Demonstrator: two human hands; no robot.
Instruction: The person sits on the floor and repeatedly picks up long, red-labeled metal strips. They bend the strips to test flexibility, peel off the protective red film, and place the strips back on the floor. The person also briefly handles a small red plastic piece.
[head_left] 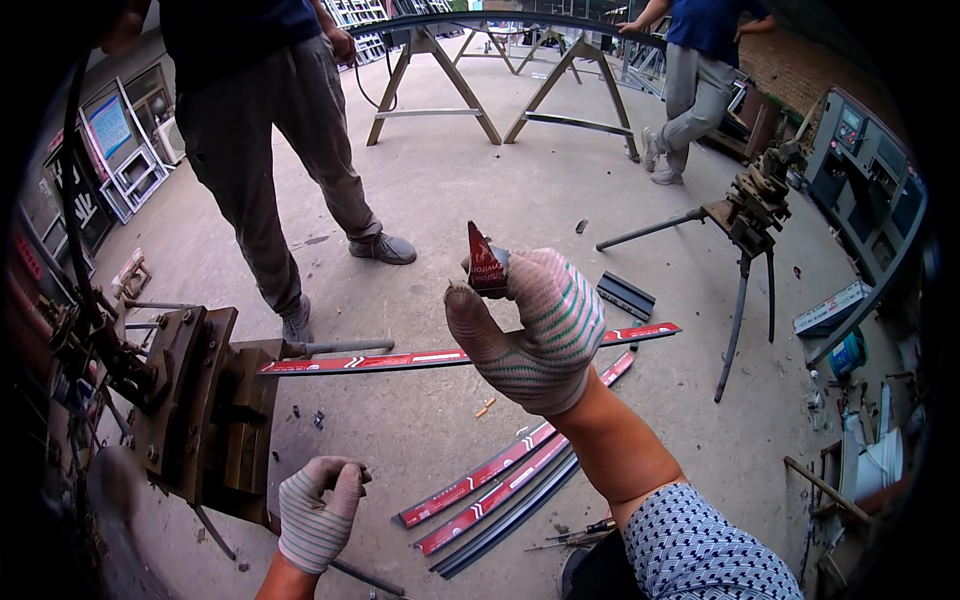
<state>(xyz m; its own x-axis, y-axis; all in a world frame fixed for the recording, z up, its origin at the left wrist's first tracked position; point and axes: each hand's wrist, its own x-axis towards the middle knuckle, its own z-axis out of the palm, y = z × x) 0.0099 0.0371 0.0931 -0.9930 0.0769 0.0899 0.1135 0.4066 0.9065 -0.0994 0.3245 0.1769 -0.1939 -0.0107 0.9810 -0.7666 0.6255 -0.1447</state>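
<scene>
My right hand [535,335], in a striped knit glove, is raised in the middle of the view. Between its thumb and fingers it pinches a small, pointed cut-off piece [488,265] with a red printed face. Lower left, my left hand [320,510] in a matching glove is curled closed beside the press, with nothing visible in it. A long red-faced strip [370,364] runs from the rusty metal press [200,400] to beyond my right hand, which hides its middle. Several similar strips [490,478] lie on the floor below, some red-faced and one dark.
Two people stand by a long dark profile [500,17] on trestles [430,90]; the nearer one's legs [280,150] are ahead left. A tripod stand [742,215] spreads its legs at right, near a short dark block [626,296]. A grey machine cabinet [865,180] stands far right.
</scene>
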